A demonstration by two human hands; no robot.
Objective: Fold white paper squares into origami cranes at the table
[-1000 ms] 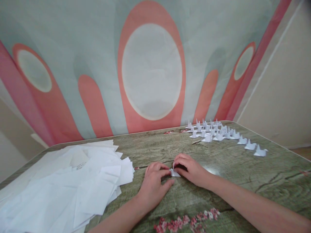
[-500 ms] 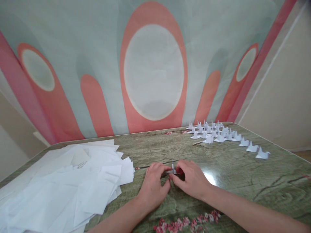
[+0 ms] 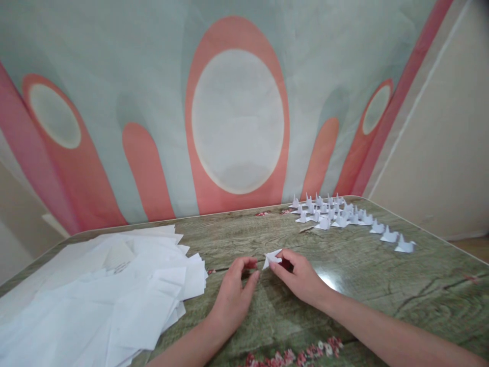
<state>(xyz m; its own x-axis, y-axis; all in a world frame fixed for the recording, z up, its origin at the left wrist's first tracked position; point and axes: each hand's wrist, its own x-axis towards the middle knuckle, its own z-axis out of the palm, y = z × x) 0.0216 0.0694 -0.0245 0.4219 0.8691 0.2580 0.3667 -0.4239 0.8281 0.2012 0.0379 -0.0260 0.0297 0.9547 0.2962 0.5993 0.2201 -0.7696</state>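
Between thumb and fingers, my right hand [image 3: 297, 274] pinches a small folded white paper crane [image 3: 272, 259] just above the table. Part of the crane is hidden behind those fingers. My left hand [image 3: 239, 290] is a little to the left of it, thumb and fingers apart, holding nothing. On the far right of the table stand several finished paper cranes [image 3: 341, 219] in rows, the nearest one [image 3: 405, 244] at the front end of the line.
A large loose heap of white paper sheets [image 3: 87, 300] covers the left side of the wood-patterned table [image 3: 374, 285]. Behind the table's far edge hangs a backdrop [image 3: 237, 122] with pink and pale green shapes.
My left hand has let go of the crane and drawn slightly left. The crane has turned in my right hand, showing more of its flat side. The view has shifted slightly.
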